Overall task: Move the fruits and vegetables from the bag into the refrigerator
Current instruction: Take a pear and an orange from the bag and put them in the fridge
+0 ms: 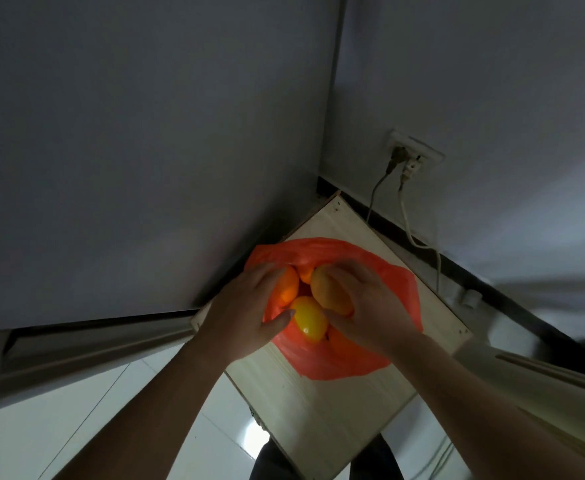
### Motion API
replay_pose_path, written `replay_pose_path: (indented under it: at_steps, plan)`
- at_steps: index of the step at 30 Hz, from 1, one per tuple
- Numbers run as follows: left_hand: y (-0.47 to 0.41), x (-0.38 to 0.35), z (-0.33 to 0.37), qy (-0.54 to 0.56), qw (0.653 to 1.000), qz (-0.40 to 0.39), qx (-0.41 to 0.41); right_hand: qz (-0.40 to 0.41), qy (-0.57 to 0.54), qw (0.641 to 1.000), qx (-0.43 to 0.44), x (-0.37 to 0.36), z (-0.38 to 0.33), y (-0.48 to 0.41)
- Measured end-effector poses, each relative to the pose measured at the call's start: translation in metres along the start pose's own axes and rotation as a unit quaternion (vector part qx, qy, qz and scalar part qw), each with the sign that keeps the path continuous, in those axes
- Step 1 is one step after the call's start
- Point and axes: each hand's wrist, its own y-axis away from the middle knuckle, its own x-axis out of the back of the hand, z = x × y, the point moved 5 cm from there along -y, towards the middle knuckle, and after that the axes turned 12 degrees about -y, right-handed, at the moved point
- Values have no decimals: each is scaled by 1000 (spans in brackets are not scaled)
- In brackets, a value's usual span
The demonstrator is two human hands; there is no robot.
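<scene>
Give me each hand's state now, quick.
Left hand: open, fingers resting on fruit in the red bag.
Right hand: closed on a mango.

Readable text: none we can find | orange bag: we see no print | wall socket: we make out no marking | wooden board: we note no label

Lower fruits hidden under hands and bag, right side blurred, forearms cut by the bottom edge
</scene>
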Motion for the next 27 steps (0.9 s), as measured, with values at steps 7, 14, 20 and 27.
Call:
replay_pose_path:
  at_steps: [7, 14, 20, 27]
  plan:
    - [18, -6, 2, 48, 998, -13, 49, 30, -16, 999, -17, -12, 8, 1]
    - [20, 21, 31, 56, 996, 59, 27, 94, -53, 993, 43, 13, -7, 31]
    - [21, 14, 60, 268, 960, 0, 78, 150, -159, 975, 51, 27, -11, 69]
    - [25, -6, 80, 477, 861, -64, 161, 177, -237, 953, 66, 20, -17, 85]
